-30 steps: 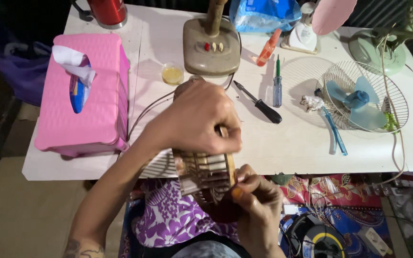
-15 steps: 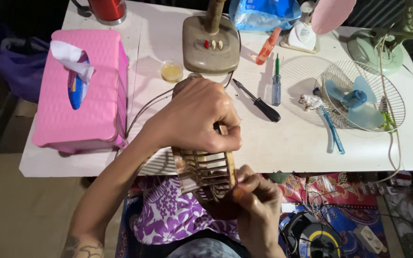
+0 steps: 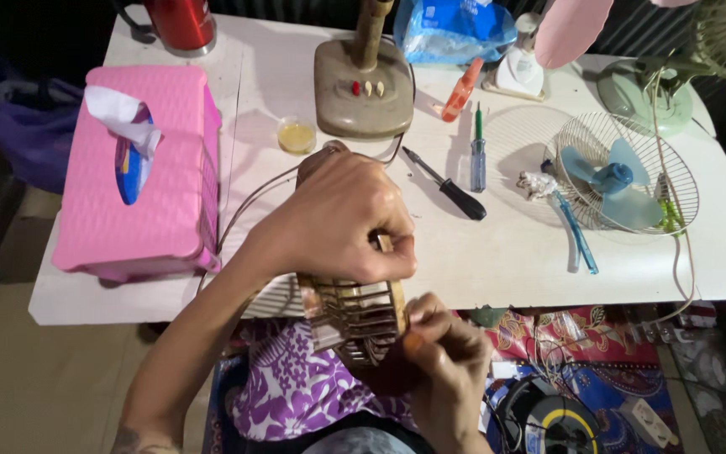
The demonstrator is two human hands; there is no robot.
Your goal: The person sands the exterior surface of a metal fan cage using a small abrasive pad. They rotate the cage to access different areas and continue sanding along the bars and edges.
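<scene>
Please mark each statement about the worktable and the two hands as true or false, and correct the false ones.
1. The left hand grips the top of a slatted fan housing. True.
2. The pink tissue box stands at the right end of the table. False: it is at the left end of the white table.
3. A black-handled screwdriver lies on the table beyond the hands. True.
4. The right hand rests flat on the table. False: it is below the table edge, at the lower part of the housing.
5. The wire fan guard holds blue blades. True.
</scene>
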